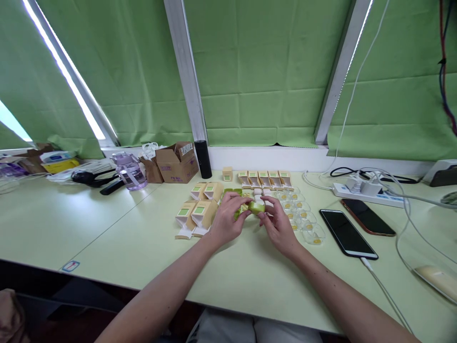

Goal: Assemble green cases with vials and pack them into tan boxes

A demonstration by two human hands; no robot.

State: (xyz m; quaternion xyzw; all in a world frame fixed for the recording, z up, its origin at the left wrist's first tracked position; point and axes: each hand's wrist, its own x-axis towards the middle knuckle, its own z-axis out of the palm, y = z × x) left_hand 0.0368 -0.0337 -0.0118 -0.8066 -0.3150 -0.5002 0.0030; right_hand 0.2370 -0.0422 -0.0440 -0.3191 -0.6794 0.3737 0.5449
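A small glossy green case (256, 207) is pinched between the fingertips of both hands, just above the table. My left hand (230, 216) grips its left end, and my right hand (278, 224) its right end. Behind my left hand are more green pieces (228, 191), partly covered by it. Small white pieces (257, 192) lie beyond the case. To the right of my right hand are rows of clear plastic shells (303, 215) with yellow spots. Open cream cardboard boxes (203, 214) with green labels stand to the left of my left hand.
Open small boxes (264, 180) stand in a row at the back, beside a closed one (227, 174). Two phones (348, 233) and a power strip (367, 194) with cables are at right. A purple bottle (129, 171), brown carton (176, 164) and black cylinder (203, 159) stand back left.
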